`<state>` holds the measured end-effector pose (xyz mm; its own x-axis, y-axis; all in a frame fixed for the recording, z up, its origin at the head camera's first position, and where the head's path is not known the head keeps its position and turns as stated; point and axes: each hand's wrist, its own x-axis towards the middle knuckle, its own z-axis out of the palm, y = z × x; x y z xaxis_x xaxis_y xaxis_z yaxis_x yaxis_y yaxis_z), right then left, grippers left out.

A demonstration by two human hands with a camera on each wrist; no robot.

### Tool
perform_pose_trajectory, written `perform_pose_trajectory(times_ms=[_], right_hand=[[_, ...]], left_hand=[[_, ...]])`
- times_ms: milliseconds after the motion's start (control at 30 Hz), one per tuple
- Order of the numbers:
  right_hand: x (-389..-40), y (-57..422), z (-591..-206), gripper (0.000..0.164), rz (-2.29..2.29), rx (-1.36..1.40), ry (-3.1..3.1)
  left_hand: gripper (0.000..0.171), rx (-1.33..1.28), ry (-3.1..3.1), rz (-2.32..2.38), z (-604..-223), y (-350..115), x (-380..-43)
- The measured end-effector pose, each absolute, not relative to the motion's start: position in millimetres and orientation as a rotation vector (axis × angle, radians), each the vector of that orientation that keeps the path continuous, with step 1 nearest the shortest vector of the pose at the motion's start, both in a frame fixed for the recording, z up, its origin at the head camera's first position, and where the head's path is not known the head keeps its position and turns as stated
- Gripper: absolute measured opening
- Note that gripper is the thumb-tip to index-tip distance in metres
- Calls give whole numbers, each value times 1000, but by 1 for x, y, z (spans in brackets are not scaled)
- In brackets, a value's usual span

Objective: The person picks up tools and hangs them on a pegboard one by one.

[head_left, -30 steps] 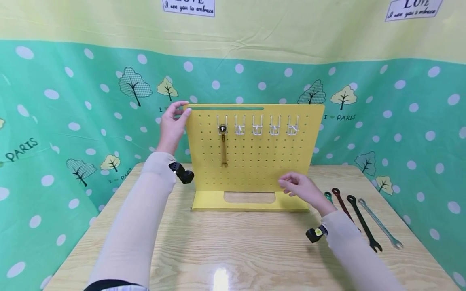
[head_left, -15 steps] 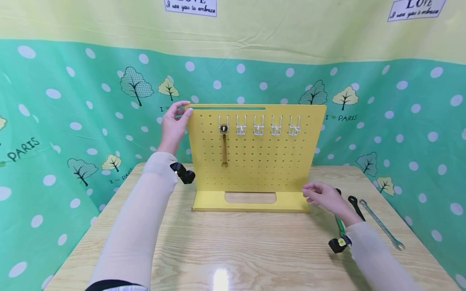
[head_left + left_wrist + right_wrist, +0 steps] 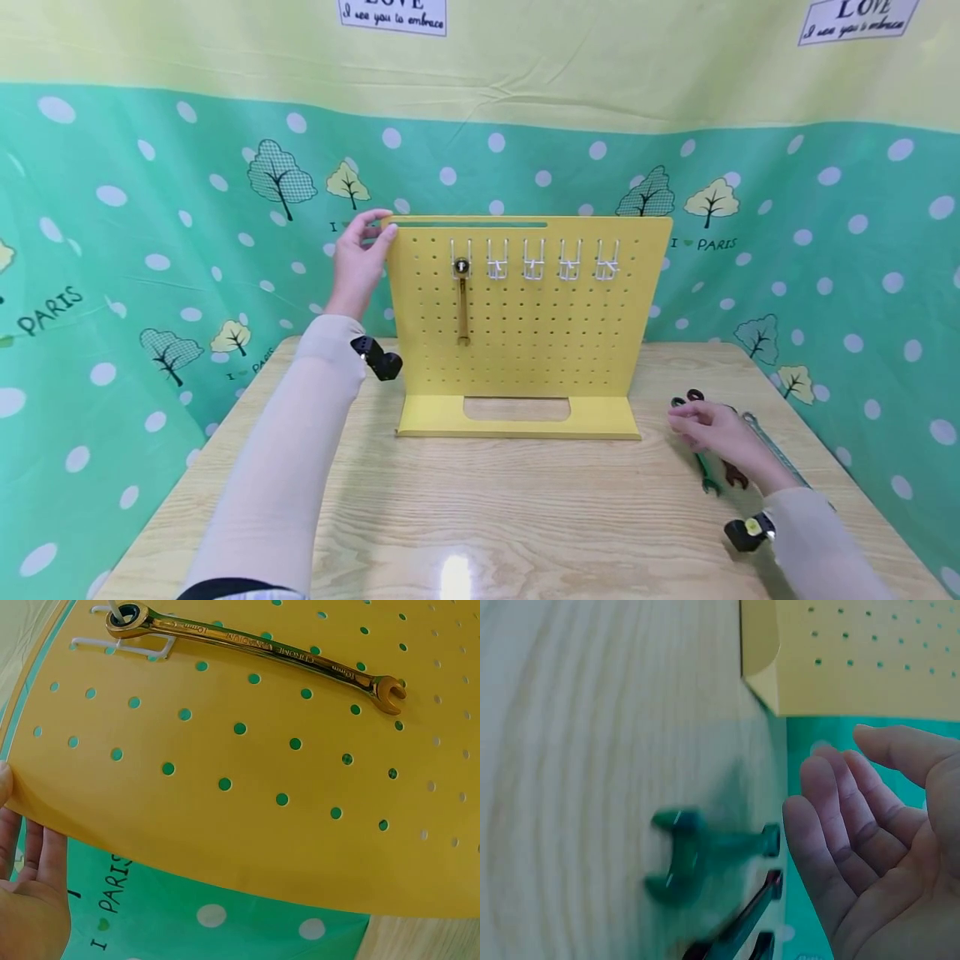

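Observation:
My left hand (image 3: 357, 268) pinches the upper left corner of a yellow pegboard (image 3: 517, 350), thumb in front and fingers behind. From the leftmost white wire hook hangs a gold combination wrench (image 3: 270, 649), its ring end up and open end down. My right hand (image 3: 723, 437) is over the wrenches at the right, fingers loosely bent with nothing between them, as the right wrist view shows. Below it lie a green wrench (image 3: 705, 475) and a dark red wrench (image 3: 735, 477). A silver wrench (image 3: 776, 450) is partly covered by the hand and forearm; the black one is mostly hidden.
Several more white wire hooks (image 3: 533, 274) line the upper pegboard, carrying no tools. The board's base stands on a light wood table (image 3: 480, 492). A green dotted curtain (image 3: 525, 150) hangs behind and at both sides.
My right hand has moved right and toward me, from the pegboard's lower right to over the wrenches. My left hand keeps its hold on the board's corner.

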<state>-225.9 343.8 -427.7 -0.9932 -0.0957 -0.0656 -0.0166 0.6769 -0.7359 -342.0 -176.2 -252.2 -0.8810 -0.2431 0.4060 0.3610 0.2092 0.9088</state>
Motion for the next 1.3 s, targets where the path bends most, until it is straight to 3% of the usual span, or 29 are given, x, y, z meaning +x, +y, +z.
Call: perform_pose_trajectory(times_ms=[733,1300], right_hand=[[-231,377,-451,56,-1171,112,2764],[-238,375,-449,46,-1100,246,2755]], left_hand=[[32,-88,-2041,-1703,-252,-177,-344],[32,-112,-2021,-1704,-253,-176,-342]])
